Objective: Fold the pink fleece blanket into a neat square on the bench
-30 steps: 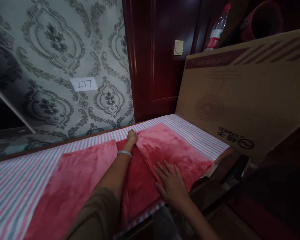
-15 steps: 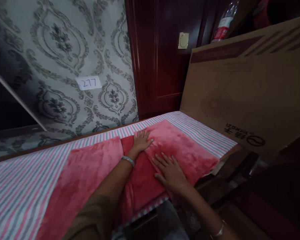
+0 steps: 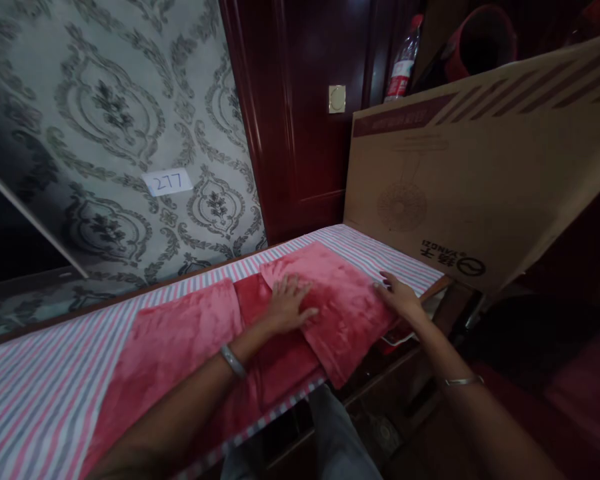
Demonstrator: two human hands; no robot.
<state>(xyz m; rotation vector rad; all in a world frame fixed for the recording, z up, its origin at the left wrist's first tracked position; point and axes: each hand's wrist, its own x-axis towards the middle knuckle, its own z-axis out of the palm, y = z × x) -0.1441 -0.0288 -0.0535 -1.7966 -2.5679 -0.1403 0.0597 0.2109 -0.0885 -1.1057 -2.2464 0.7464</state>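
A pink-red plush blanket (image 3: 187,327) lies on a striped sheet, its right part folded over into a lighter flap (image 3: 337,287). A darker red strip shows between the two lighter parts. My left hand (image 3: 287,303) rests palm down on the flap near its left edge, fingers spread, a bracelet on the wrist. At the flap's right edge is my right hand (image 3: 400,297), fingers slightly bent and apart. Whether it touches the edge is hard to see.
A striped sheet (image 3: 40,387) covers the long surface along the patterned wall. A large cardboard box (image 3: 480,173) stands at the right end, with a plastic bottle (image 3: 403,70) behind it. A dark red door panel (image 3: 305,153) rises at the back.
My right hand has moved from the middle of the flap out to its right edge. My left hand stays on the flap, slightly nearer to me. The view has shifted right.
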